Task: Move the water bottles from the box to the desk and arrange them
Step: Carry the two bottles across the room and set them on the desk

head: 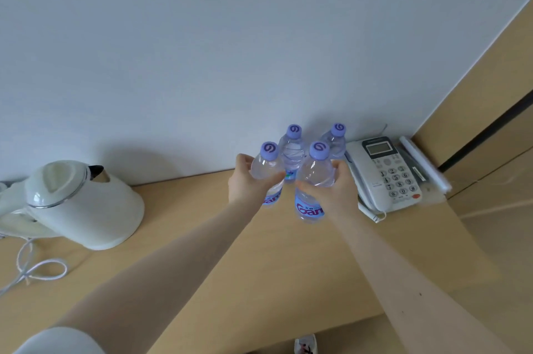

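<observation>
**A:** From the head camera, where are the bottles?

**B:** There are four of them, clustered toward the far right of the desk (230, 252), close to the wall (202, 51). The far-left bottle (292, 149) and far-right bottle (336, 140) stand upright with no hand on them. The left bottle (266, 166) and right bottle (313, 177) sit just in front of them, and each of those is held.

**A:** How do the hands hold them?

**B:** The left hand (248, 183) grips the left bottle at its shoulder. Its fingers (243, 159) curl round the bottle's left side, and the thumb crosses the near face. The right hand (337, 195) mirrors that on the right bottle, with its fingers (341, 166) round the right side and the thumb across the near face above the label. Both purple caps stand clear above the fingers.

**A:** Are the held bottles resting on the desk?

**B:** The right one probably is, since its base shows low against the wood. The left one's base is hidden by the wrist, so I cannot tell. The two held bottles are almost touching.

**A:** What is around them?

**B:** A white phone (386, 172) lies just to the right of the cluster, near the right hand's knuckles. A cream kettle (83, 203) stands well apart on the left, and a white cord (31, 267) is looped in front of it.
</observation>
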A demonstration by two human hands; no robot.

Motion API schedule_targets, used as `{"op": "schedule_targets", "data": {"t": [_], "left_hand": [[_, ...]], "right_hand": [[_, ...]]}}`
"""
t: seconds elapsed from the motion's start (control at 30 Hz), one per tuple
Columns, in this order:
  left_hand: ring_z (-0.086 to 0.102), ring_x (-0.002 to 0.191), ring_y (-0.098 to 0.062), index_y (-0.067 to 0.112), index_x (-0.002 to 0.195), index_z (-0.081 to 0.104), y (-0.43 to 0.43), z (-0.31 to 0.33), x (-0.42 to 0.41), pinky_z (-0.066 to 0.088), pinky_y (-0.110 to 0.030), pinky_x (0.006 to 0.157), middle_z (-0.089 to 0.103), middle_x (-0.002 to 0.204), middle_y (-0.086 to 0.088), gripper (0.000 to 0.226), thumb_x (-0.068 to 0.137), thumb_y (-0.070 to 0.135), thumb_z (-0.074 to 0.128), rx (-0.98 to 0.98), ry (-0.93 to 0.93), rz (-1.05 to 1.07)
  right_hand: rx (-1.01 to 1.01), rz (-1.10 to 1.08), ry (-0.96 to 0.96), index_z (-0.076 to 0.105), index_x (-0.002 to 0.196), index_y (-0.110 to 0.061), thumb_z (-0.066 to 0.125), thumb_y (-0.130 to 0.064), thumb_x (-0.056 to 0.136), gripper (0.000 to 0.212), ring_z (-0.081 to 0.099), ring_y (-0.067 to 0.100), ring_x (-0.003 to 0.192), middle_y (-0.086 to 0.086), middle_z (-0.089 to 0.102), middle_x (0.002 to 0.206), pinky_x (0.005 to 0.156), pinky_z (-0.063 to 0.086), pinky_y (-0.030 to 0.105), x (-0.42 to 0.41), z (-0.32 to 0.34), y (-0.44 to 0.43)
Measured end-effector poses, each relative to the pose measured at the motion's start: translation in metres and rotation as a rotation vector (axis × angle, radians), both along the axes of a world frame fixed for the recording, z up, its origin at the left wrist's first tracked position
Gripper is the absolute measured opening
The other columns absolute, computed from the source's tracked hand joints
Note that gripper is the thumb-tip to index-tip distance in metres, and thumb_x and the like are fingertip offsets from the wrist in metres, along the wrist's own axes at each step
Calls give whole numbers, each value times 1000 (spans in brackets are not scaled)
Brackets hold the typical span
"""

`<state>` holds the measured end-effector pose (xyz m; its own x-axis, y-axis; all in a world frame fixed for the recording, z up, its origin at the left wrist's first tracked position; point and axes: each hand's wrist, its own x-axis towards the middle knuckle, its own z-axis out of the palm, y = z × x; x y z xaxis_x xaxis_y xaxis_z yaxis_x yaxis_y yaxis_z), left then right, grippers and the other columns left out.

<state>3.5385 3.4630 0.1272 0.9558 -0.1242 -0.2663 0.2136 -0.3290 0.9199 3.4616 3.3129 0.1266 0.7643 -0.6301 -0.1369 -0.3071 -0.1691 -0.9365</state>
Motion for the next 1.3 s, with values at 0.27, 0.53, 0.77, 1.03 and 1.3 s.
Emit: {"op": "schedule_targets", "data": {"t": [0.27, 0.53, 0.77, 1.03, 1.3], "left_hand": [[55, 75, -6, 24, 95, 39, -21, -14, 16, 40, -23, 51, 53, 90, 14, 51, 69, 29, 83, 55, 96, 24], [52, 76, -3, 22, 97, 39, -27, -27, 23, 38, -21, 54, 52, 91, 13, 53, 70, 29, 84, 81, 111, 39], [55, 83, -5, 22, 108, 39, -28, -28, 32, 40, -23, 58, 53, 98, 11, 59, 70, 32, 84, 86, 131, 33], [54, 96, -16, 21, 120, 37, -25, -28, 32, 38, -25, 65, 53, 116, 3, 69, 71, 27, 85, 49, 226, 43], [49, 83, -10, 13, 131, 37, -14, -28, 19, 36, -24, 59, 54, 110, -2, 72, 74, 20, 81, 113, 347, 7]], "right_hand": [[-76, 13, -41, 60, 85, -25, 88, -13, 62, 39, 61, 5, 77, -5, 67, 85, 61, 41, 7, 13, -18, -29], [-35, 67, 50, 63, 97, -11, 86, -9, 63, 40, 64, 24, 89, 7, 68, 94, 72, 49, 27, 20, -37, -37], [-50, 101, 69, 59, 108, -11, 88, -11, 61, 55, 61, 21, 96, 6, 64, 105, 82, 49, 30, 23, -37, -35], [19, 120, 28, 52, 112, -12, 88, -8, 62, 62, 61, 18, 99, 1, 63, 107, 83, 47, 25, 21, -36, -35], [38, 106, -19, 51, 114, -21, 89, -9, 61, 66, 61, 13, 102, -9, 62, 107, 85, 47, 24, 16, -34, -31]]}}
